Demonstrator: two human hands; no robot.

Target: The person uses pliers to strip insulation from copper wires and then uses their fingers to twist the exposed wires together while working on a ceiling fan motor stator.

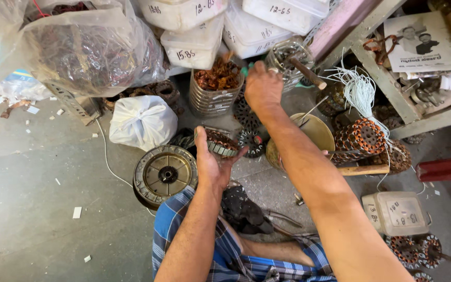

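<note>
The left hand cradles a round motor stator wound with reddish copper wire, palm up and fingers curled under its steel ring, thumb on the near edge; held this way the windings face upward where they can be seen and reached. The stator sits just above the person's knee, between the two forearms.

The right hand is stretched well forward, back of the hand to the camera, fingers closed. It is at a clear plastic jar of small dark parts; whether it grips the jar or something smaller I cannot tell, as the fingers are hidden.

Just left of the right hand stands a ribbed grey metal can filled with brown scrap wire, open-topped for easy dropping in. To its right a bundle of pale white cord hangs over a stack of copper-wound stators. Under the right forearm lies a yellowish round bowl.

Left of the left hand a grey round fan motor cover lies flat on the floor, and beyond it a knotted white plastic bag and a large clear bag of tangled wire.

Beyond the right hand, white rectangular plastic tubs are stacked, each hand-marked in dark ink on its side. Another marked whitish tub sits right of the right forearm. A printed paper sheet with photographs lies on the grey metal shelf at far right.
</note>
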